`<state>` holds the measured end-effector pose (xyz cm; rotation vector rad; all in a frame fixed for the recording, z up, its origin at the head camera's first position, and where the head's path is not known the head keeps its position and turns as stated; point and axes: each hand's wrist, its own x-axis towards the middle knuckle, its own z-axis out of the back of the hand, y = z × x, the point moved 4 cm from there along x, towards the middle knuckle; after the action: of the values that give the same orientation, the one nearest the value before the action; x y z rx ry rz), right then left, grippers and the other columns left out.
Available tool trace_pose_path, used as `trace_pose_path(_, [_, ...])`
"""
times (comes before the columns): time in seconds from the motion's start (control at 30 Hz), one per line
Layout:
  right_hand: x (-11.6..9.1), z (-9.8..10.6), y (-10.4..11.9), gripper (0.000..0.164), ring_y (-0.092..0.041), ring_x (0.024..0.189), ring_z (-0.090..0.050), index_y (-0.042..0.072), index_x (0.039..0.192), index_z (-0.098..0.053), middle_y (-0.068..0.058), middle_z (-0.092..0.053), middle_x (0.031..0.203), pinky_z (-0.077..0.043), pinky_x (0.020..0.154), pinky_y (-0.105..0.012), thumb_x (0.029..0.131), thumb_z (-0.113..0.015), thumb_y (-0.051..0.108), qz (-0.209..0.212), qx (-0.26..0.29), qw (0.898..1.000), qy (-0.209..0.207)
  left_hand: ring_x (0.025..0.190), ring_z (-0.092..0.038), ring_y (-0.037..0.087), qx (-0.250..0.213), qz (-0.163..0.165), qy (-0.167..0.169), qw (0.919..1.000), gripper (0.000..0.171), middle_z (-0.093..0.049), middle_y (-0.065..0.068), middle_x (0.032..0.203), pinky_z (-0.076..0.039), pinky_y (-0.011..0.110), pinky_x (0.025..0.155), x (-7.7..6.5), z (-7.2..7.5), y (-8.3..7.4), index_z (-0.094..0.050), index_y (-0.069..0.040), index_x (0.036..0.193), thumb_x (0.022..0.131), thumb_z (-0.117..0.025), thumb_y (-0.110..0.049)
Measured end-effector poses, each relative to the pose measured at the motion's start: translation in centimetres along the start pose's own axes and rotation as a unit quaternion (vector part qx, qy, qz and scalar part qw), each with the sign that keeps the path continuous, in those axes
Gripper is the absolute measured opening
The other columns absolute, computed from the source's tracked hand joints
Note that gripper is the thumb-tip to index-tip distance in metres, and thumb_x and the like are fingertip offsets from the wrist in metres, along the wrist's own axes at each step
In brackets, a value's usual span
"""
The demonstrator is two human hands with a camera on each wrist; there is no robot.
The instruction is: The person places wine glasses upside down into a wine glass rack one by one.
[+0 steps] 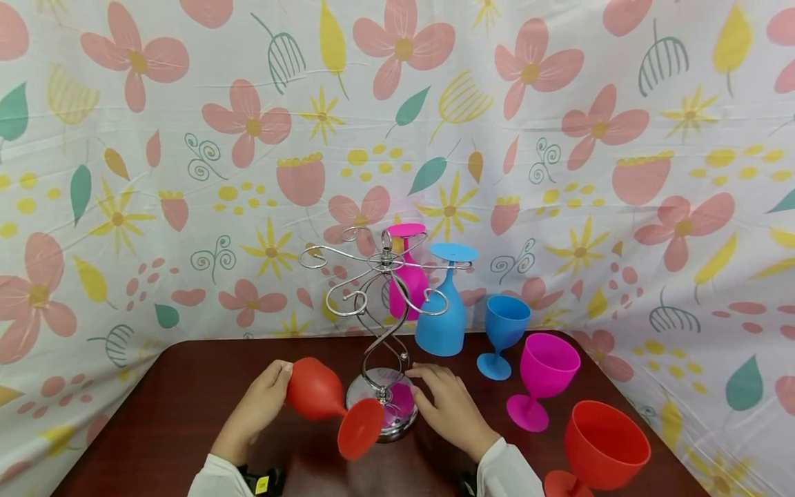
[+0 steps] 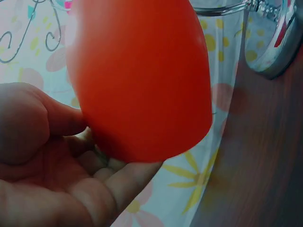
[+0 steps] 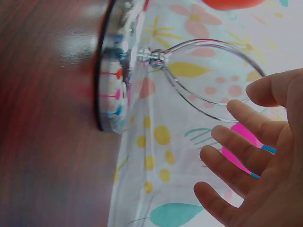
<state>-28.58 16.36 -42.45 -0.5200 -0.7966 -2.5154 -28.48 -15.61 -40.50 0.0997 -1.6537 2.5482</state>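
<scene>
My left hand (image 1: 263, 397) pinches a red plastic goblet (image 1: 315, 388) at its rim, the goblet tilted with its foot towards the lower right. In the left wrist view, thumb and fingers hold the bowl (image 2: 142, 85) by the rim end. A silver wire goblet rack (image 1: 385, 262) with curled arms stands just beyond it; the red foot overlaps its round base in the head view. Beside that base is my right hand (image 1: 450, 407), fingers spread and holding nothing. A pink goblet (image 1: 408, 290) and a blue goblet (image 1: 444, 321) hang upside down from the rack's arms.
Along the right side of the dark wooden table (image 1: 186, 414) stand a blue goblet (image 1: 506, 321), a pink goblet (image 1: 546, 373) and a red goblet (image 1: 577, 442), all upright. A flower-printed cloth (image 1: 248, 207) hangs close behind the table.
</scene>
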Motion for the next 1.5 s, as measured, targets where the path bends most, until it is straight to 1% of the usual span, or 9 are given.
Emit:
trace_pose_path(0.13, [0.1,0.4,0.6,0.028,-0.026,0.123,-0.054,0.017,0.126,-0.067,-0.003,-0.063,0.131,-0.041,0.102,-0.058,0.098,-0.067,0.022,0.002,0.041,0.999,0.006,0.098,-0.060,0.023,-0.102,0.021,0.061,0.9927,0.032,-0.057,0.015,0.111,-0.055,0.042,0.084,0.0,-1.3,0.6,-0.050,0.006,0.117,0.111,-0.036,-0.022])
trace_pose_path(0.37, [0.3,0.8,1.6,0.027,-0.015,0.123,-0.053,0.018,0.128,-0.065,0.011,-0.061,0.127,-0.047,0.101,-0.048,0.100,-0.063,0.020,-0.011,0.128,0.991,0.032,0.099,-0.064,0.022,-0.202,0.057,0.171,0.9625,0.046,-0.058,0.016,0.119,-0.056,0.039,0.083,0.3,-3.4,1.7,-0.046,0.009,0.133,0.110,-0.039,-0.030])
trace_pose_path(0.5, [0.2,1.1,2.2,0.029,-0.012,0.121,-0.054,0.018,0.130,-0.064,0.014,-0.060,0.126,-0.048,0.099,-0.046,0.102,-0.061,0.025,-0.019,0.162,0.986,0.037,0.096,-0.068,0.018,-0.262,0.073,0.202,0.9408,0.049,-0.065,0.008,0.110,-0.057,0.039,0.084,0.5,-4.7,1.9,-0.047,0.004,0.140,0.108,-0.046,-0.033])
trace_pose_path(0.63, [0.2,1.0,2.9,0.033,-0.013,0.122,-0.054,0.027,0.135,-0.060,0.014,-0.061,0.130,-0.047,0.101,-0.042,0.102,-0.060,0.034,-0.043,0.231,0.971,0.050,0.091,-0.067,0.018,-0.296,0.079,0.211,0.9282,0.042,-0.067,0.007,0.102,-0.057,0.039,0.082,0.4,-6.2,1.8,-0.050,0.002,0.136,0.106,-0.049,-0.027])
trace_pose_path(0.77, [-0.2,0.9,4.0,0.038,-0.019,0.126,-0.053,0.034,0.139,-0.057,0.011,-0.059,0.136,-0.046,0.102,-0.044,0.101,-0.062,0.031,-0.059,0.309,0.948,0.056,0.088,-0.067,0.020,-0.301,0.084,0.226,0.9226,0.038,-0.068,0.009,0.102,-0.058,0.040,0.080,0.2,-7.7,1.6,-0.054,0.001,0.131,0.107,-0.046,-0.027])
trace_pose_path(0.83, [-0.5,0.9,4.7,0.041,-0.022,0.126,-0.053,0.032,0.139,-0.058,0.008,-0.059,0.136,-0.047,0.101,-0.044,0.099,-0.065,0.026,-0.045,0.324,0.944,0.049,0.085,-0.066,0.020,-0.295,0.083,0.237,0.9219,0.038,-0.068,0.010,0.101,-0.058,0.040,0.080,0.1,-8.4,1.5,-0.056,0.002,0.129,0.107,-0.044,-0.027])
trace_pose_path(1.07, [-1.0,0.7,6.7,0.042,-0.021,0.110,-0.059,0.021,0.134,-0.065,0.000,-0.065,0.122,-0.055,0.089,-0.037,0.093,-0.073,0.014,0.041,0.336,0.941,0.012,0.078,-0.062,0.017,-0.279,0.088,0.261,0.9198,0.036,-0.068,0.011,0.101,-0.058,0.039,0.077,-0.2,-10.4,1.1,-0.058,0.002,0.126,0.106,-0.041,-0.022])
trace_pose_path(1.3, [-1.1,0.4,6.6,0.042,-0.020,0.103,-0.065,0.019,0.131,-0.066,-0.001,-0.068,0.117,-0.056,0.087,-0.036,0.091,-0.074,0.010,0.036,0.349,0.936,-0.018,0.083,-0.063,0.020,-0.286,0.087,0.275,0.9138,0.036,-0.067,0.012,0.103,-0.058,0.040,0.076,-0.5,-11.5,1.1,-0.057,0.003,0.126,0.107,-0.038,-0.021])
trace_pose_path(1.5, [-1.0,0.6,7.0,0.043,-0.023,0.108,-0.064,0.017,0.137,-0.061,-0.004,-0.066,0.125,-0.055,0.089,-0.038,0.096,-0.068,0.007,0.078,0.362,0.929,-0.008,0.082,-0.063,0.019,-0.296,0.081,0.279,0.9101,0.035,-0.067,0.012,0.101,-0.058,0.038,0.074,-0.6,-11.7,1.1,-0.057,0.003,0.125,0.108,-0.038,-0.021])
